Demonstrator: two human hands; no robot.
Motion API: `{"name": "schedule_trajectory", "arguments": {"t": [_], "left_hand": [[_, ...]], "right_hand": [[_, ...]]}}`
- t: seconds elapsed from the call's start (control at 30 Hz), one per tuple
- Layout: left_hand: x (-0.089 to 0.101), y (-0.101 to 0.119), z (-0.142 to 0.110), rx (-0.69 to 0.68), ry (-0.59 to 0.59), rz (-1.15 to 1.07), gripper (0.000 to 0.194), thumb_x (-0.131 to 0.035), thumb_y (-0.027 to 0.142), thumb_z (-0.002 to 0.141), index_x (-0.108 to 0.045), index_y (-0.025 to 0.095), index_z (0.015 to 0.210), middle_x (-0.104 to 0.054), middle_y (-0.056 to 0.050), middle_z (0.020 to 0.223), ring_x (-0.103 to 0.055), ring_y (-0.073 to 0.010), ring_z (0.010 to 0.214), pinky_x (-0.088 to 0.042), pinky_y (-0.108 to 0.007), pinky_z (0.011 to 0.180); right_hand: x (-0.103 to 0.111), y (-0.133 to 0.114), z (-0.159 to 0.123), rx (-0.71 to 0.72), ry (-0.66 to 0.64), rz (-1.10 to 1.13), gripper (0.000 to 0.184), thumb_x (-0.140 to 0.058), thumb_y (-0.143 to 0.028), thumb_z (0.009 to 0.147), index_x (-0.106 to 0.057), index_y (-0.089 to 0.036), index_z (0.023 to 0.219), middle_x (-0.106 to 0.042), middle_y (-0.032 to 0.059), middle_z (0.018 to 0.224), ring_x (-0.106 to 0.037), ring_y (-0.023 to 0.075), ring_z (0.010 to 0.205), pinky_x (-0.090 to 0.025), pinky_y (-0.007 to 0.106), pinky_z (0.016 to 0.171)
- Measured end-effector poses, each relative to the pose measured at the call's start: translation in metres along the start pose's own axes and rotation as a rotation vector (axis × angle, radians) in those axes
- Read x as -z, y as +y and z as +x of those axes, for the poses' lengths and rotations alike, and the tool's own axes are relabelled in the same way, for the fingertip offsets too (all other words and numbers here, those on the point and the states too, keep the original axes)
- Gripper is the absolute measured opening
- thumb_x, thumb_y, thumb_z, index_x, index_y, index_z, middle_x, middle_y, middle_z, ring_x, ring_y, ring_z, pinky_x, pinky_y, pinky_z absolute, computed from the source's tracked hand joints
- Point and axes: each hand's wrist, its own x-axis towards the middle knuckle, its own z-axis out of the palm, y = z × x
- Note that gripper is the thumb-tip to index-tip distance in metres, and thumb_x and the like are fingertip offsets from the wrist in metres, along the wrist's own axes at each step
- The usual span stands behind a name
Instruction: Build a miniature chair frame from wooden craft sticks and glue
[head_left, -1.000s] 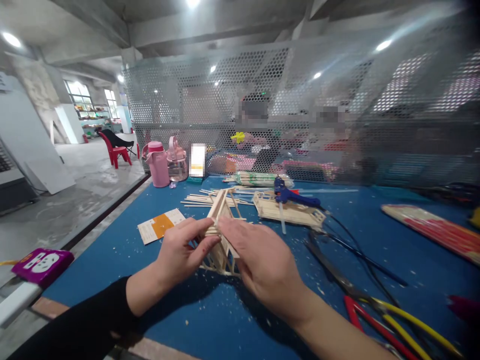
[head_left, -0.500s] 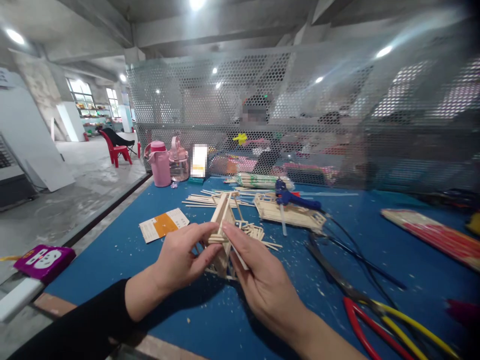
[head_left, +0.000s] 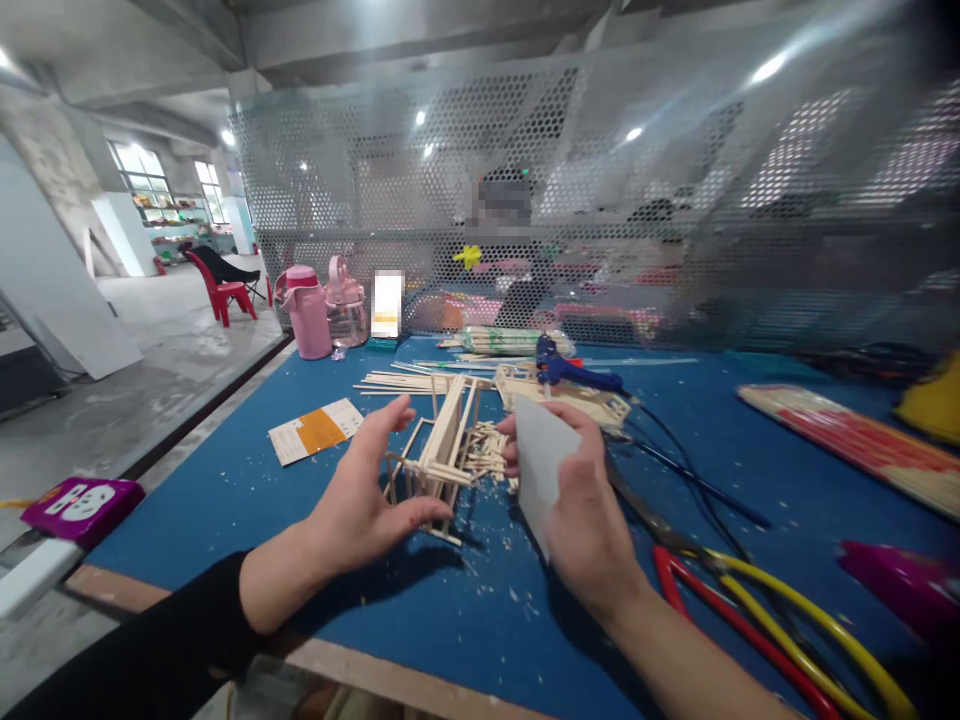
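A small frame built of thin wooden sticks (head_left: 444,440) stands on the blue tabletop (head_left: 300,530). Beside its left side is my left hand (head_left: 349,515), thumb and fingers spread apart, its thumb close to the frame's front; whether it touches cannot be told. To the right of the frame, my right hand (head_left: 592,510) grips a thin grey-white sheet (head_left: 541,455), held upright and tilted, above the table. A pile of short stick pieces (head_left: 487,450) lies behind and between the hands.
A blue glue gun (head_left: 577,372) rests on a flat stick panel (head_left: 600,405). Long-bladed pliers or cutters with red and yellow handles (head_left: 795,585) lie at right. Loose sticks (head_left: 397,383), an orange-white card (head_left: 315,432) and pink bottles (head_left: 307,320) stand or lie farther left, before a perforated screen (head_left: 337,200).
Both hands have let go of the stick frame, which now stands on the table. My left hand has opened; my right has moved right, and the sheet in it shows its broad face.
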Motion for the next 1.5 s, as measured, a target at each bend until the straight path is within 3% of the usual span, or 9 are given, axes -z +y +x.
{"name": "schedule_trajectory", "arguments": {"t": [0.1, 0.23, 0.43, 0.73, 0.87, 1.03, 1.13, 1.27, 1.5], "left_hand": [[0.007, 0.007, 0.005, -0.179, -0.028, 0.177, 0.058, -0.063, 0.048, 0.077, -0.046, 0.026, 0.128, -0.053, -0.012, 0.122, -0.048, -0.0276, 0.115, -0.038, -0.048, 0.098], [0.011, 0.011, 0.016, -0.234, -0.145, 0.207, 0.020, -0.058, 0.037, 0.084, -0.066, 0.024, 0.097, -0.062, -0.006, 0.097, -0.057, -0.0194, 0.092, -0.045, -0.041, 0.088], [0.001, 0.006, 0.014, -0.151, -0.037, 0.050, 0.017, -0.061, 0.028, 0.083, -0.066, 0.021, 0.098, -0.061, -0.005, 0.091, -0.060, -0.0141, 0.083, -0.051, -0.027, 0.072], [-0.007, 0.017, 0.008, -0.202, 0.057, 0.184, 0.017, -0.061, 0.025, 0.083, -0.063, 0.018, 0.098, -0.059, -0.005, 0.088, -0.057, -0.0136, 0.080, -0.050, -0.026, 0.071], [0.003, 0.022, 0.015, -0.288, 0.071, 0.294, 0.029, -0.064, 0.030, 0.080, -0.059, 0.020, 0.106, -0.059, -0.008, 0.102, -0.054, -0.0211, 0.098, -0.045, -0.040, 0.089], [0.010, 0.015, 0.025, -0.340, -0.190, 0.266, 0.033, -0.061, 0.035, 0.081, -0.057, 0.019, 0.110, -0.058, -0.011, 0.112, -0.054, -0.0232, 0.103, -0.047, -0.041, 0.089], [0.002, 0.013, 0.022, -0.236, -0.214, 0.222, 0.028, -0.058, 0.028, 0.084, -0.057, 0.018, 0.109, -0.057, -0.012, 0.112, -0.058, -0.0204, 0.100, -0.052, -0.035, 0.083], [-0.012, 0.027, 0.014, -0.163, -0.069, 0.270, 0.022, -0.059, 0.023, 0.083, -0.058, 0.017, 0.105, -0.059, -0.010, 0.106, -0.062, -0.0150, 0.083, -0.055, -0.028, 0.071], [-0.019, 0.034, 0.013, -0.269, 0.008, 0.247, 0.012, -0.057, 0.018, 0.085, -0.061, 0.017, 0.096, -0.065, -0.006, 0.096, -0.063, -0.0130, 0.088, -0.054, -0.022, 0.077]], "right_hand": [[0.003, -0.006, 0.006, -0.217, -0.032, 0.165, 0.046, -0.032, -0.061, 0.085, -0.046, -0.024, 0.108, -0.056, 0.0039, 0.086, -0.051, 0.0162, 0.069, -0.045, 0.028, 0.062], [0.002, -0.010, 0.008, -0.328, -0.154, 0.253, 0.042, -0.043, -0.060, 0.080, -0.053, -0.021, 0.095, -0.049, -0.0006, 0.071, -0.041, 0.0116, 0.056, -0.038, 0.024, 0.051], [-0.003, -0.003, -0.001, -0.262, -0.142, 0.187, 0.038, -0.033, -0.057, 0.086, -0.048, -0.023, 0.095, -0.044, -0.0008, 0.072, -0.039, 0.0120, 0.058, -0.038, 0.025, 0.053], [-0.009, -0.014, -0.021, 0.298, -0.115, -0.222, 0.020, -0.059, -0.030, 0.074, -0.040, -0.023, 0.078, -0.044, 0.0001, 0.080, -0.044, 0.0138, 0.071, -0.041, 0.028, 0.063], [-0.005, -0.024, -0.023, 0.026, -0.054, 0.009, 0.019, -0.048, -0.041, 0.084, -0.052, -0.022, 0.085, -0.052, 0.0011, 0.077, -0.049, 0.0135, 0.068, -0.044, 0.028, 0.063], [-0.002, -0.019, -0.026, -0.340, -0.034, 0.278, 0.037, -0.053, -0.055, 0.079, -0.057, -0.019, 0.086, -0.059, 0.0021, 0.070, -0.057, 0.0142, 0.064, -0.048, 0.028, 0.063], [-0.001, -0.020, -0.027, -0.350, 0.012, 0.208, 0.035, -0.053, -0.052, 0.079, -0.059, -0.018, 0.088, -0.060, 0.0007, 0.067, -0.054, 0.0116, 0.057, -0.046, 0.024, 0.056], [-0.006, -0.024, -0.033, -0.257, 0.114, 0.009, 0.030, -0.052, -0.045, 0.082, -0.058, -0.020, 0.097, -0.061, -0.0003, 0.069, -0.052, 0.0104, 0.051, -0.043, 0.022, 0.049], [-0.021, -0.025, -0.048, -0.074, 0.287, -0.173, 0.027, -0.050, -0.036, 0.085, -0.066, -0.019, 0.098, -0.064, 0.0008, 0.072, -0.059, 0.0142, 0.064, -0.048, 0.024, 0.058]]}}
